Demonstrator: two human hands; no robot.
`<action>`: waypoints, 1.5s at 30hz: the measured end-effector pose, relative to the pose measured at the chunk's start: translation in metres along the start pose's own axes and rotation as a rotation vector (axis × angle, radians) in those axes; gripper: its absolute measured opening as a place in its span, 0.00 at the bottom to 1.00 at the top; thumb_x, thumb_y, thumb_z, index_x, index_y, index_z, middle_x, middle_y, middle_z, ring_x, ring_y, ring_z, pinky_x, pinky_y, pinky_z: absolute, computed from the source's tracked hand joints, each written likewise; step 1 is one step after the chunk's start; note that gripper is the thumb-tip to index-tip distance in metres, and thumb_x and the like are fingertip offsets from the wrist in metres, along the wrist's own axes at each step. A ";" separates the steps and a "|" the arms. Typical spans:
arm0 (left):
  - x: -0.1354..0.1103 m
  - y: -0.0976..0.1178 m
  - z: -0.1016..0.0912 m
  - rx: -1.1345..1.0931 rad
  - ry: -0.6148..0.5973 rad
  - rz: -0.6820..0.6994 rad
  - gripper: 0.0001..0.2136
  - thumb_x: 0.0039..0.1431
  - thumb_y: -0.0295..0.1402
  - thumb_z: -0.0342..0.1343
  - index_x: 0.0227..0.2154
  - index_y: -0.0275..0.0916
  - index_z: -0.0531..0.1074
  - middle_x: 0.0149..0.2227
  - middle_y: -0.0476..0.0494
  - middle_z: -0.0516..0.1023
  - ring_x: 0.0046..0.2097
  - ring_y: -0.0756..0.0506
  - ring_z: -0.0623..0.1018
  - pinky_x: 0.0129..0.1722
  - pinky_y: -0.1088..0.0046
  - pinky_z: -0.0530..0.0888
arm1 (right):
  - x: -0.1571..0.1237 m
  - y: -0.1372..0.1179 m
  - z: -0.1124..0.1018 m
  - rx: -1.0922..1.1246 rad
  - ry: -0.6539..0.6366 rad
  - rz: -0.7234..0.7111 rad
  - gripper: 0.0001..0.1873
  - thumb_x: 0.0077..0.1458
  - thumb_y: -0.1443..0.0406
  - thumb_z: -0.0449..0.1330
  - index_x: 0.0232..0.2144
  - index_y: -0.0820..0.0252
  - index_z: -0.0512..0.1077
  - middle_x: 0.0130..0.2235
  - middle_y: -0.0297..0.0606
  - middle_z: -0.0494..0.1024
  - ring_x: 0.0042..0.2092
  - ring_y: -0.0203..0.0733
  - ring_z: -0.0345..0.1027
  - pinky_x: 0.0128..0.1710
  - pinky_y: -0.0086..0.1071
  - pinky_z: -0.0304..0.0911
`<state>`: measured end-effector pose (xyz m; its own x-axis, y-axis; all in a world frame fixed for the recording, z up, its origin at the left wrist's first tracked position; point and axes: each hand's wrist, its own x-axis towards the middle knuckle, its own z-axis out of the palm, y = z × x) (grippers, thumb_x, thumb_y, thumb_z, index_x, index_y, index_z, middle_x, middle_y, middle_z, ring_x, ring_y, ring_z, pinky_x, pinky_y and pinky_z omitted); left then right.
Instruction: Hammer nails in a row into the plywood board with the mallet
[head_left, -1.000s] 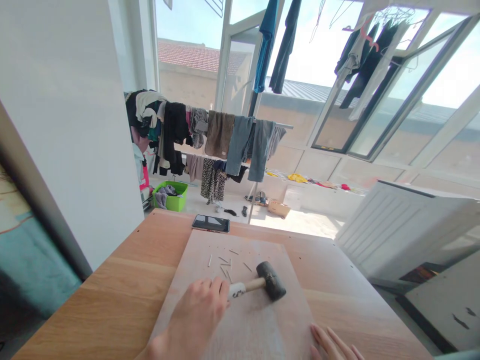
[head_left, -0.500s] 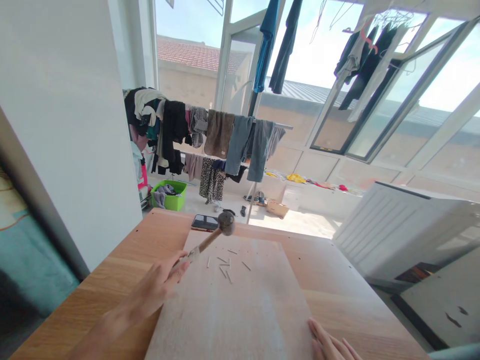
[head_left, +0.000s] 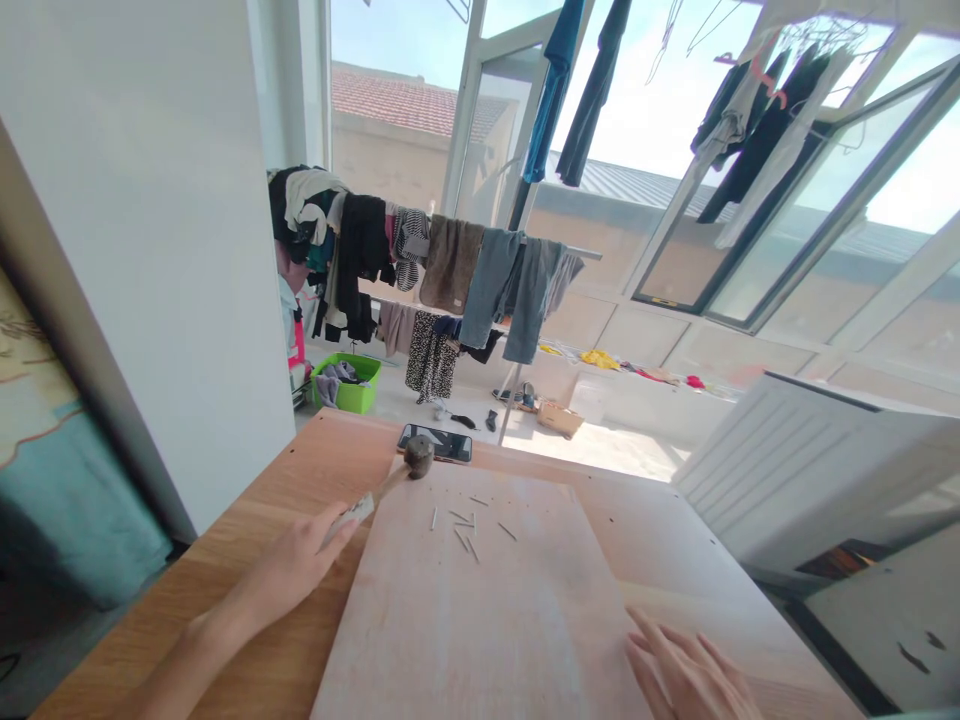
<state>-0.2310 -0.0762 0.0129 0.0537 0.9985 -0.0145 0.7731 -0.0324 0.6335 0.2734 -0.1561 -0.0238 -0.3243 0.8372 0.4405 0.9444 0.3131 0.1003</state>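
My left hand (head_left: 307, 555) is closed around the handle of a hammer (head_left: 418, 457), which has a wooden shaft, a pale wrapped grip and a dark rounded head. The head is over the far left corner of a pale wooden board (head_left: 487, 620), close to a black phone (head_left: 450, 446); whether it touches the board I cannot tell. Several thin nails (head_left: 463, 541) are scattered on the far half of the board. At the board's right edge, my right hand (head_left: 686, 668) lies with fingers stretched out, holding nothing.
The board rests on a wooden table (head_left: 660, 560). Beyond it are a clothes rack with hanging laundry (head_left: 450, 265), a green basket (head_left: 358, 397) and a cardboard box (head_left: 560, 418). A white wall (head_left: 157, 250) rises at left; a white ribbed appliance (head_left: 810, 470) stands at right.
The hammer has come down and leftward with my left hand, its head now lower by the phone. My right hand shows more and its fingers reach farther over the board's edge.
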 end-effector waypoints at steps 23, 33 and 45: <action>-0.001 -0.007 0.009 0.071 0.001 0.029 0.17 0.68 0.45 0.46 0.52 0.45 0.72 0.46 0.41 0.82 0.48 0.38 0.81 0.43 0.67 0.71 | 0.249 -0.124 0.011 0.450 -0.477 0.222 0.04 0.62 0.68 0.59 0.39 0.61 0.74 0.41 0.44 0.81 0.44 0.46 0.74 0.42 0.34 0.63; -0.002 -0.006 0.006 0.071 0.007 0.051 0.15 0.68 0.45 0.46 0.45 0.43 0.73 0.43 0.41 0.82 0.46 0.39 0.81 0.43 0.68 0.71 | 0.244 -0.112 0.031 0.475 -0.647 0.175 0.18 0.65 0.59 0.61 0.55 0.59 0.71 0.55 0.44 0.74 0.50 0.47 0.73 0.49 0.47 0.72; -0.002 -0.003 0.003 0.057 0.003 0.063 0.14 0.68 0.43 0.47 0.45 0.43 0.72 0.41 0.42 0.81 0.43 0.41 0.81 0.42 0.69 0.70 | 0.252 -0.149 0.035 0.604 -0.409 0.058 0.07 0.66 0.69 0.55 0.40 0.62 0.74 0.40 0.42 0.80 0.43 0.43 0.72 0.44 0.35 0.65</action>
<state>-0.2312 -0.0786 0.0086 0.1015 0.9945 0.0264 0.8030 -0.0976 0.5879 0.0489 0.0242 0.0416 -0.3806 0.9234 0.0501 0.8045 0.3573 -0.4745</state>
